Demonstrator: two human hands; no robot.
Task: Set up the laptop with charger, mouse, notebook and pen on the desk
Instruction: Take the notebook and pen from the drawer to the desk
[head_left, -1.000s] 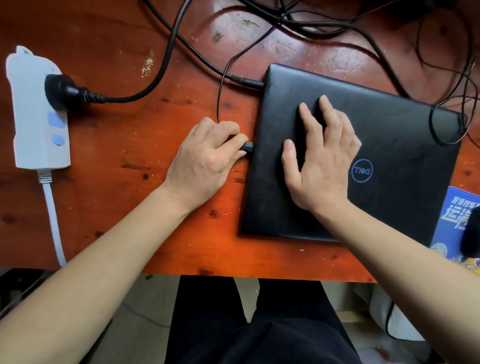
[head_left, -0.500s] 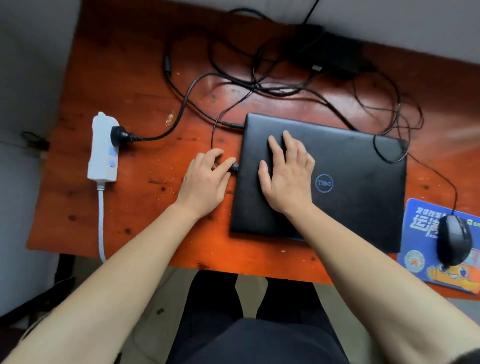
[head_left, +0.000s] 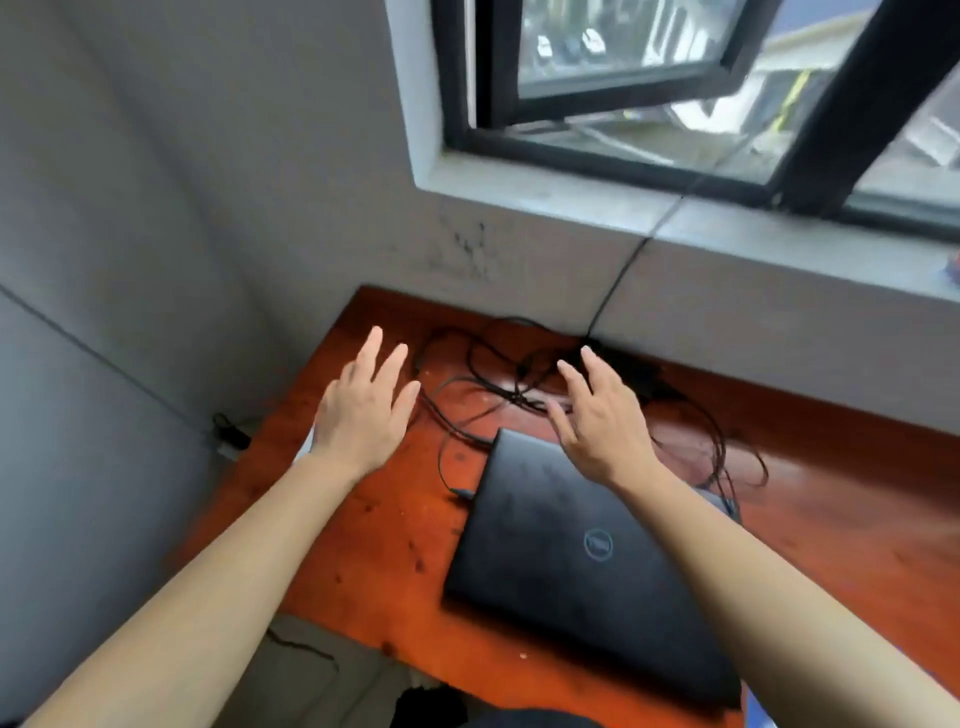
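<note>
A closed black laptop (head_left: 571, 556) lies on the reddish wooden desk (head_left: 374, 525). A thin black cable plug (head_left: 461, 493) sits in its left edge. Tangled black charger cables (head_left: 493, 384) spread behind the laptop, and the black charger brick (head_left: 639, 371) lies near the wall. My left hand (head_left: 363, 410) hovers above the desk's left part with fingers straight, holding nothing. Above the laptop's far edge my right hand (head_left: 597, 415) is raised with fingers spread, also holding nothing. The mouse, notebook and pen are out of sight.
A grey wall and a window sill (head_left: 675, 208) rise just behind the desk, with an open black-framed window (head_left: 623, 78) above. One cable (head_left: 623, 270) runs up the wall to the sill. The desk's left edge meets a side wall.
Both hands have lifted off the laptop and the plug and now hover in the air. The view has swung upward to take in the wall and window; mouse and power strip have left the frame.
</note>
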